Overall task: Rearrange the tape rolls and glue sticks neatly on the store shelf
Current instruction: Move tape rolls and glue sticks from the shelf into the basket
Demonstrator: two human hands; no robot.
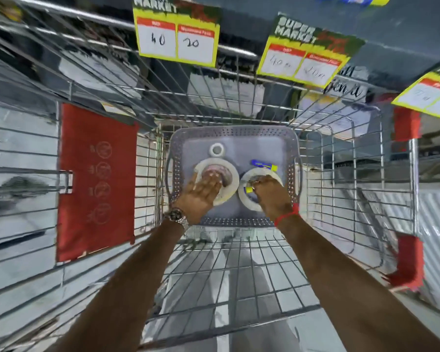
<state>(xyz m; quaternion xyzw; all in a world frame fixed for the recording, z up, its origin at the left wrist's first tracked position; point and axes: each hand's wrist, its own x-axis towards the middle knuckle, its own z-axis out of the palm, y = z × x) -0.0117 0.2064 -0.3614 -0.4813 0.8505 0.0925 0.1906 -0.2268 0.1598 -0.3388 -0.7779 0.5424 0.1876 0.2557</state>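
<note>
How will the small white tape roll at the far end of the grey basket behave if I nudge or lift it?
The small white tape roll lies flat on its face, so a nudge should slide it across the smooth floor of the grey basket rather than roll it. It looks like a rigid ring, probably light. Stood on edge, it would likely roll.

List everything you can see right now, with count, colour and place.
Tape rolls: three, white; two large at the basket's near half, one small at the back.
Glue sticks: two seen, blue and yellow; one behind the right roll, one at the right hand.
Basket: one, grey, in the trolley.
Trolley: one, wire, red panels.
Price tags: three, yellow, overhead.
Left hand: on the left roll, watch on wrist.
Right hand: on the right roll, red thread on wrist.
</note>
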